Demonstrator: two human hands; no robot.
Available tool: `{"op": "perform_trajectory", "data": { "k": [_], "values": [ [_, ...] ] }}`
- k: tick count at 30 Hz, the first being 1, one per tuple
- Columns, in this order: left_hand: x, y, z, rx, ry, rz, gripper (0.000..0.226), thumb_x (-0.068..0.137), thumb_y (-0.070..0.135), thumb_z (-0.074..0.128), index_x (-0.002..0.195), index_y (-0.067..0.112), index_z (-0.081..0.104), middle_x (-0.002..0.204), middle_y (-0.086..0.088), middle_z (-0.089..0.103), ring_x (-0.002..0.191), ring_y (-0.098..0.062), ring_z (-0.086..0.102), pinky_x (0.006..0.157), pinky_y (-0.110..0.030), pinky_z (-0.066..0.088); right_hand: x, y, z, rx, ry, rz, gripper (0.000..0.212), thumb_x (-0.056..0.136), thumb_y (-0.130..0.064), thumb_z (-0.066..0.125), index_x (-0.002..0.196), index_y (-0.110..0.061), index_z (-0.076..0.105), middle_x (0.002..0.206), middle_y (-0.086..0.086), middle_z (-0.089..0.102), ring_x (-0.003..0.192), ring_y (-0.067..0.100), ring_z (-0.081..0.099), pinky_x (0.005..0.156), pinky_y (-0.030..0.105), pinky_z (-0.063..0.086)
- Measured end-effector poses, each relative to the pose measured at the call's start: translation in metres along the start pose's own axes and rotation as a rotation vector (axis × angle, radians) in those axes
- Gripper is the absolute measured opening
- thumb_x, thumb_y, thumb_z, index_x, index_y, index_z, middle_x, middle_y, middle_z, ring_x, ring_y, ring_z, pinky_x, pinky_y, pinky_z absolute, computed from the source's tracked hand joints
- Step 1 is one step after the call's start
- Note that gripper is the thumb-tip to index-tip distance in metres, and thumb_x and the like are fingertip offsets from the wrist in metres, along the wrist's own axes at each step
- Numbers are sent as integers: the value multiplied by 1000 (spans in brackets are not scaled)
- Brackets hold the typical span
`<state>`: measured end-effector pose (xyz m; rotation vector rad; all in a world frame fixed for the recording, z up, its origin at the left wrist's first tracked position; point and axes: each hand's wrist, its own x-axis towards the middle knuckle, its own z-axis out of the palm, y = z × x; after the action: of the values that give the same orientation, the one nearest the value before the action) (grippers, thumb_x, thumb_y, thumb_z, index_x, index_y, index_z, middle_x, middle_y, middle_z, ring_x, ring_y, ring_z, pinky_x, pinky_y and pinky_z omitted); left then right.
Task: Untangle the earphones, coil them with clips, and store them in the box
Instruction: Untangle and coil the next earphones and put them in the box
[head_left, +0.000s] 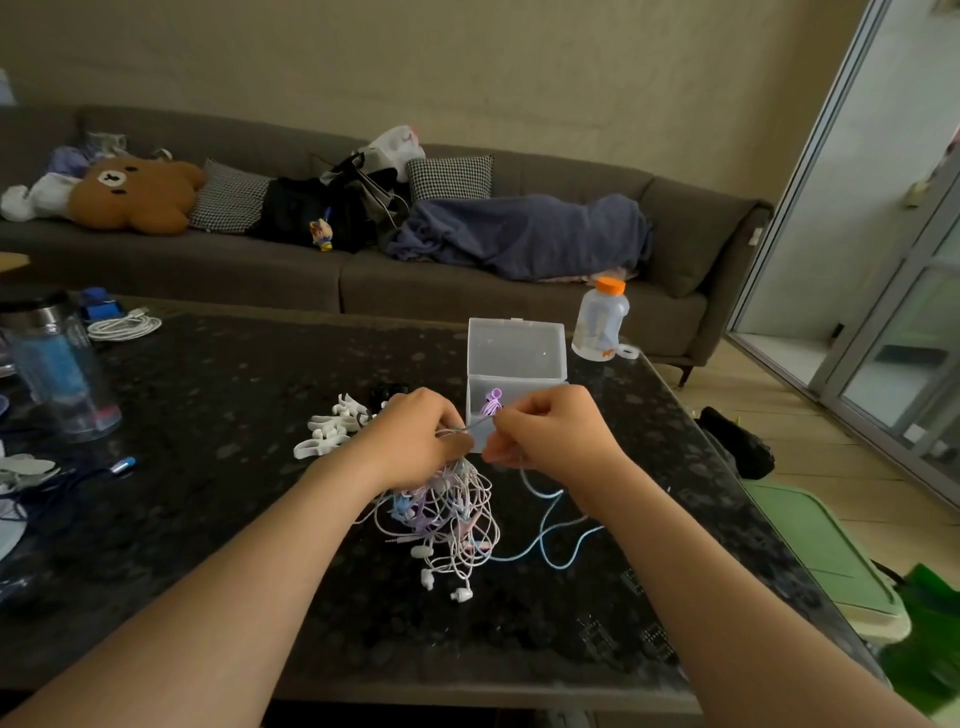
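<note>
the left hand (415, 431) had its fingers curled round the top of the tangle of earphones (447, 514), whose white and lilac loops hung down to the dark table (234, 415), a few buds lying at the foot. the right hand (545, 431), just beside it, had its fingers pinched on a thin strand stretched between the two hands. a pale blue cord (550, 530) trailed from under that hand in loose bends and ran back into the foot of the knot. to my eye the thing to do was follow one strand to its free end and feed it back through the loops; a hard tug looked likely to cinch the knot. the clear box (514, 358) stood open right behind the hands, lid up, with a purple earphone (492, 402) in it, so near that a quick pull might knock it. the white clips (332, 426) lay heaped just left of the left hand, within easy reach. an orange-capped bottle (600, 325) stood behind the box, and a tumbler (57, 369) and a coiled white cable (123, 327) sat well apart at the far left, out of the way.
</note>
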<state>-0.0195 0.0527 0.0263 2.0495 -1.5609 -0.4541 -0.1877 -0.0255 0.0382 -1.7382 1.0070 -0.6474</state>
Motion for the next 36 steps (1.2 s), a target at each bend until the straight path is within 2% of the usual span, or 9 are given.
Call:
{"op": "perform_trajectory", "data": {
  "k": [7,13,17,21,23,26,31,34,36],
  "values": [
    [-1,3,-2,-56,43,-44,19,100,41,71,96,23,75,89,1,74,81,-14,68,67,-29,50,-2,-4,1,34,-39,93,9,95,-16,67,88,-10,66,87,6,57,76,19,52,67,28,52],
    [0,4,-3,-352,16,-100,6,100,24,74,98,25,79,94,-1,79,90,-20,75,77,-37,61,-3,-3,3,-99,-55,19,23,105,-34,64,99,-16,76,83,4,62,70,18,52,63,26,51],
    [-2,3,-3,-344,-43,-90,11,101,31,73,108,25,78,103,4,78,100,-14,73,97,-42,60,-1,-1,3,115,-66,7,27,113,-30,48,110,-10,65,76,5,58,61,13,55,63,29,56],
    [-4,5,-5,-333,-109,-62,12,102,36,69,111,29,75,108,0,72,97,-16,69,83,-37,60,-1,-8,1,342,39,25,25,113,-31,42,105,-14,59,78,5,57,58,12,48,48,25,43],
    [-4,5,-6,-297,-84,-61,16,107,32,61,112,30,76,109,3,70,94,-14,65,73,-30,53,5,-6,-3,166,239,-26,26,110,-31,47,98,-14,62,82,2,61,65,12,54,50,22,42],
    [0,-1,-5,-226,17,-84,21,109,26,57,112,28,78,118,5,71,104,-13,65,80,-29,53,12,10,-12,-378,434,-77,20,107,-32,57,100,-17,67,93,3,71,73,14,68,60,29,58],
    [-2,-3,-6,-144,-12,-82,23,106,18,58,118,28,76,129,6,66,112,-10,58,84,-25,44,8,24,-20,-904,77,162,32,100,-20,70,129,-13,59,119,11,66,105,26,68,95,43,60],
    [-2,-4,-8,-41,-26,-65,23,98,19,68,117,31,74,134,6,55,119,-15,56,93,-33,49,9,26,-17,-1194,-73,43,38,97,-20,71,134,-18,61,139,11,51,134,35,45,116,53,40],
    [-4,-4,-9,81,-21,-32,21,94,24,74,112,35,72,135,6,48,128,-19,49,102,-38,49,10,24,-11,-1216,-176,-91,36,94,-15,73,129,-21,69,142,7,51,138,31,42,119,54,36]
  ]
}}
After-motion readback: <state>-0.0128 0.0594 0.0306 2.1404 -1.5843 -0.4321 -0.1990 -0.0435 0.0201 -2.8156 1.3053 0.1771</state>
